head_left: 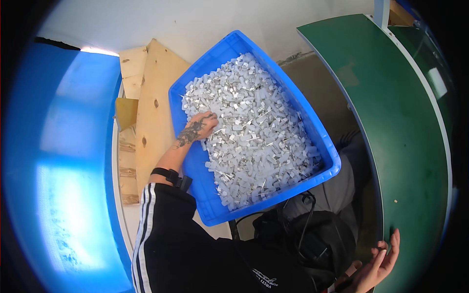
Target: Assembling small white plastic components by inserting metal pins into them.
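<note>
I see my left hand (pixel 202 124) dug loosely into small white plastic parts (pixel 254 127) with thin metal pins filling the blue bin (pixel 207 205); they look light, stiff, prickly, best scooped by the handful, while my right hand (pixel 378 263) is open and holds nothing.

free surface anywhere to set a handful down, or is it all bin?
The green table top is bare, from the right hand at its near edge to the far end. The blue bin is heaped with small white parts, the left hand among them.

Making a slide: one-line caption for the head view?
Left hand digs into blue bin of small white parts; right hand at green table.
</note>
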Demonstrator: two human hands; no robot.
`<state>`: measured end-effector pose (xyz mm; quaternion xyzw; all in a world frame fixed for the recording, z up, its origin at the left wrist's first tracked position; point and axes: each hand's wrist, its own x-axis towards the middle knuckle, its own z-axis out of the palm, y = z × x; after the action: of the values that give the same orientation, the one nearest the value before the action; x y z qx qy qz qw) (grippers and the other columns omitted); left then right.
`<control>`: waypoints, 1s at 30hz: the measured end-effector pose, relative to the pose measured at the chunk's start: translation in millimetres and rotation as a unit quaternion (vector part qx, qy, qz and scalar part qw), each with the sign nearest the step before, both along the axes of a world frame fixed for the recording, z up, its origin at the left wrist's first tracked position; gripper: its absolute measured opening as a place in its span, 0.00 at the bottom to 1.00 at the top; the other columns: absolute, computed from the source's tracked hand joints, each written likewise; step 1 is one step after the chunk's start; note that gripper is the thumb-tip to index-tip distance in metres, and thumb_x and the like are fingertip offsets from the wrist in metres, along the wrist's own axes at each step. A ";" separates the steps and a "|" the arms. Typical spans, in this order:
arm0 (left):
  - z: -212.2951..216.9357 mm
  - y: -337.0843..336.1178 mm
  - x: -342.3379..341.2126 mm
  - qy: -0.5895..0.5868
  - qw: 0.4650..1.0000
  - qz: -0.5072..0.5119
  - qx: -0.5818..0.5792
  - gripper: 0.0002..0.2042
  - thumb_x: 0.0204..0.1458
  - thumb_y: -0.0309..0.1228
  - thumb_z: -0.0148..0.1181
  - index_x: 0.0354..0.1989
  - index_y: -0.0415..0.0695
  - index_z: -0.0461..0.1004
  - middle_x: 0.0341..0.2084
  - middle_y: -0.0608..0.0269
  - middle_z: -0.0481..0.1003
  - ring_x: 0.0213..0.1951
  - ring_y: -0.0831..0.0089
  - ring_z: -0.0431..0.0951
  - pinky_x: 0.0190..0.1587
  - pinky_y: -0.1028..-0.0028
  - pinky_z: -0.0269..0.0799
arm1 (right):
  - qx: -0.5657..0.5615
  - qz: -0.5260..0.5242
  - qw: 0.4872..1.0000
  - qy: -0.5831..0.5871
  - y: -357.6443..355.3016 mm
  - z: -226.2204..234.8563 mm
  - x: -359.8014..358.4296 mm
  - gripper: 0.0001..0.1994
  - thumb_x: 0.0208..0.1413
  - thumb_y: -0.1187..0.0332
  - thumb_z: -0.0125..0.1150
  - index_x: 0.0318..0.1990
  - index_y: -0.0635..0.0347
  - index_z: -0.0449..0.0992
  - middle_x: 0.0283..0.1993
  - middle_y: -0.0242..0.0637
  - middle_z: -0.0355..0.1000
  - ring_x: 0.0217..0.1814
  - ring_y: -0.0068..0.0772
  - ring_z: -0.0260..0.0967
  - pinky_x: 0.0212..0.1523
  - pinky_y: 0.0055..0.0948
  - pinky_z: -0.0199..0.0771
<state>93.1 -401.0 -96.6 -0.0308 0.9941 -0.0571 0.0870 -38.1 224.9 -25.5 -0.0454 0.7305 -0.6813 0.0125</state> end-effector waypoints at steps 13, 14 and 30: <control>-12.5 3.3 6.4 -0.005 0.997 0.071 -0.038 0.15 0.48 0.25 0.57 0.46 0.47 0.70 0.41 0.60 0.73 0.46 0.59 0.74 0.46 0.63 0.72 | -0.002 0.010 1.000 0.008 -2.8 -2.9 0.4 0.15 0.60 0.79 0.50 0.55 0.70 0.66 0.61 0.49 0.63 0.42 0.31 0.72 0.39 0.24 0.76; -9.8 5.8 5.1 -0.006 0.997 0.067 -0.031 0.15 0.48 0.25 0.57 0.46 0.47 0.69 0.41 0.59 0.74 0.45 0.59 0.75 0.46 0.63 0.72 | -0.009 0.011 1.000 0.009 -3.3 -3.7 0.3 0.16 0.60 0.79 0.50 0.55 0.71 0.66 0.61 0.49 0.63 0.42 0.31 0.72 0.39 0.24 0.76; 91.9 172.0 -61.3 0.283 0.847 0.151 0.424 0.05 0.47 0.17 0.62 0.32 0.36 0.74 0.31 0.62 0.73 0.36 0.73 0.76 0.39 0.75 0.74 | 0.020 0.074 0.996 0.039 -33.2 10.7 2.5 0.15 0.51 0.76 0.56 0.47 0.67 0.73 0.53 0.46 0.66 0.38 0.26 0.66 0.38 0.23 0.70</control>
<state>31.8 -229.0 -4.7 -0.1552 0.8863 0.3947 -0.1862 -35.6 191.6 -14.9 -0.1259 0.7388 -0.6611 0.0355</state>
